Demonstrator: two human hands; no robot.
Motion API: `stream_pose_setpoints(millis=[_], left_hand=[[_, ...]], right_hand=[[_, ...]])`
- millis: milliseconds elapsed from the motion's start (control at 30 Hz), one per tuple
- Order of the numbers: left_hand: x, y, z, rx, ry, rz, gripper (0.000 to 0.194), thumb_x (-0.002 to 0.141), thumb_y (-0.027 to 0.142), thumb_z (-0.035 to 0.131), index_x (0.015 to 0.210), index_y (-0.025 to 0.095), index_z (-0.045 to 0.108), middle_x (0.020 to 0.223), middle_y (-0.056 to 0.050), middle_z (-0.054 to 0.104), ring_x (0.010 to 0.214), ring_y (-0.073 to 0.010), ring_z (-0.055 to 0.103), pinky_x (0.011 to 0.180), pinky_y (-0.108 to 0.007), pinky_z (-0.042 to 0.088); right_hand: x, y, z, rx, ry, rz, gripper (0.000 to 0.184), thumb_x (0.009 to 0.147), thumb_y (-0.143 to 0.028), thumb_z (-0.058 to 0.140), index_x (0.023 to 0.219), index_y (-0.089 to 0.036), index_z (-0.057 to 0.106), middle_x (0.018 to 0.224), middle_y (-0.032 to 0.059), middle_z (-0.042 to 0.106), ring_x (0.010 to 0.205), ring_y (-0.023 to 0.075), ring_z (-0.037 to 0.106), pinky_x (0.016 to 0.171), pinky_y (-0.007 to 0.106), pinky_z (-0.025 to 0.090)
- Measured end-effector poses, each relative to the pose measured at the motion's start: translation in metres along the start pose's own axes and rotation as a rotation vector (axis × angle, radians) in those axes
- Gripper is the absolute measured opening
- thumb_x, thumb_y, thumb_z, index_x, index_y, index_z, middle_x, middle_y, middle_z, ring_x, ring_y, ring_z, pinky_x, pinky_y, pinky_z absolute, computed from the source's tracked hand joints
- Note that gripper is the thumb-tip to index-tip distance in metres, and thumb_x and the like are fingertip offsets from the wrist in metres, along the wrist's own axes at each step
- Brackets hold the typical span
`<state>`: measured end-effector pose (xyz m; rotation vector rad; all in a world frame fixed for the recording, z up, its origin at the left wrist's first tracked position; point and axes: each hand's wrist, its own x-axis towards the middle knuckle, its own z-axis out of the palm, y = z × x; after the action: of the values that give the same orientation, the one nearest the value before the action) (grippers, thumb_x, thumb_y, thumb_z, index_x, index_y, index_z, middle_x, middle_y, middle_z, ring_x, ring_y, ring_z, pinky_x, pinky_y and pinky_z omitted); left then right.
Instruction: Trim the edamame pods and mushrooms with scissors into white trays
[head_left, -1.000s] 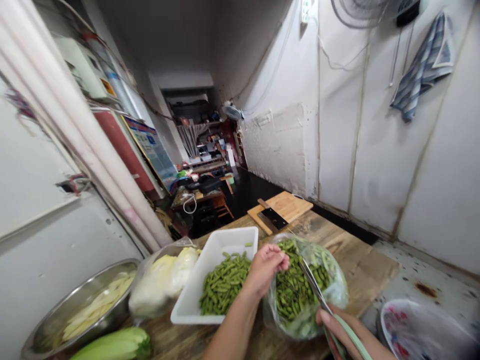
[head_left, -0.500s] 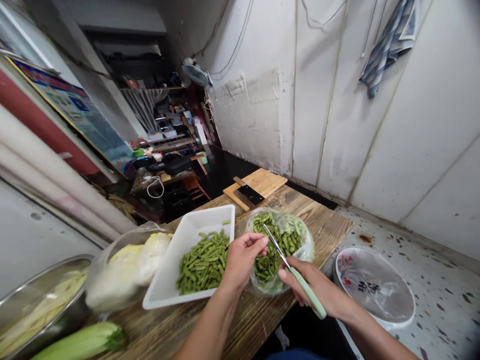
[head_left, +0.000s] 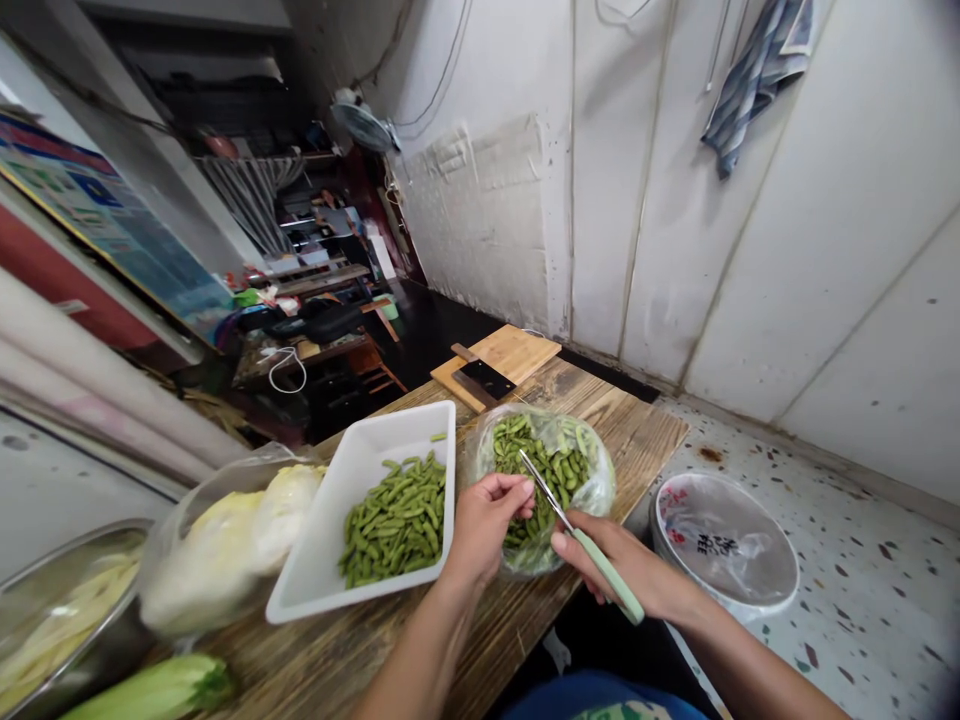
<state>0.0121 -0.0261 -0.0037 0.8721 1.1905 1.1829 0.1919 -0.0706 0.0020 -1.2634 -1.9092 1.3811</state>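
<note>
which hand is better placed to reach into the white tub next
Probably the left hand: it is right by the white tub, while the right hand is farther off and holds the scissors.

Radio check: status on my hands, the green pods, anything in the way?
Right hand gripping scissors. Left hand pinched near plastic bag of green pods, any hold unclear. White tray left of bag. Nothing seen blocking either hand.
</note>
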Motion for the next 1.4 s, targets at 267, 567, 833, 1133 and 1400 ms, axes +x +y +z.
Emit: stream_pose_setpoints(millis=[267,567,833,1133,1400], left_hand=[[-0.005,-0.001,0.002,0.030,0.010,0.043,0.042,0.051,0.043,0.091,0.073,0.013,0.073,0.061,-0.002,0.069,0.056,-0.0107,0.059,0.059,-0.024,0.048],[0.040,-0.005,-0.020,0.343,-0.122,0.107,0.019,0.076,0.029,0.072,0.089,0.016,0.068,0.075,-0.003,0.068,0.066,-0.0162,0.063,0.068,-0.031,0.053],[0.106,-0.003,-0.024,1.187,-0.176,0.591,0.022,0.084,0.019,0.065,0.104,0.020,0.073,0.098,-0.009,0.067,0.098,-0.0258,0.063,0.094,-0.042,0.048],[0.130,0.004,-0.030,1.283,-0.403,0.512,0.022,0.088,0.023,0.059,0.101,0.019,0.077,0.109,-0.011,0.075,0.102,-0.0262,0.068,0.093,-0.038,0.050],[0.118,0.016,-0.033,1.238,-0.275,0.569,0.013,0.082,0.020,0.059,0.087,0.016,0.071,0.092,-0.009,0.071,0.088,-0.0241,0.064,0.083,-0.036,0.047]], right_hand=[[-0.001,0.001,-0.002,0.009,-0.004,0.006,0.049,0.093,-0.067,0.049,0.083,-0.019,0.049,0.060,-0.0035,0.050,0.048,0.0107,0.051,0.044,0.020,0.039],[-0.004,0.028,0.001,0.136,0.022,0.089,0.051,0.093,-0.070,0.045,0.080,-0.021,0.045,0.052,-0.0063,0.048,0.041,0.0102,0.050,0.040,0.019,0.039],[-0.013,0.031,-0.004,0.186,0.044,0.089,0.053,0.091,-0.072,0.045,0.080,-0.021,0.045,0.054,-0.0062,0.048,0.046,0.0105,0.051,0.047,0.021,0.043],[-0.014,0.030,-0.003,0.134,0.053,0.074,0.053,0.092,-0.073,0.043,0.079,-0.021,0.045,0.052,-0.0054,0.049,0.044,0.0102,0.050,0.045,0.020,0.041],[-0.008,0.027,0.001,0.098,0.030,0.112,0.056,0.092,-0.075,0.037,0.083,-0.021,0.045,0.055,-0.0045,0.051,0.044,0.0114,0.053,0.043,0.020,0.040]])
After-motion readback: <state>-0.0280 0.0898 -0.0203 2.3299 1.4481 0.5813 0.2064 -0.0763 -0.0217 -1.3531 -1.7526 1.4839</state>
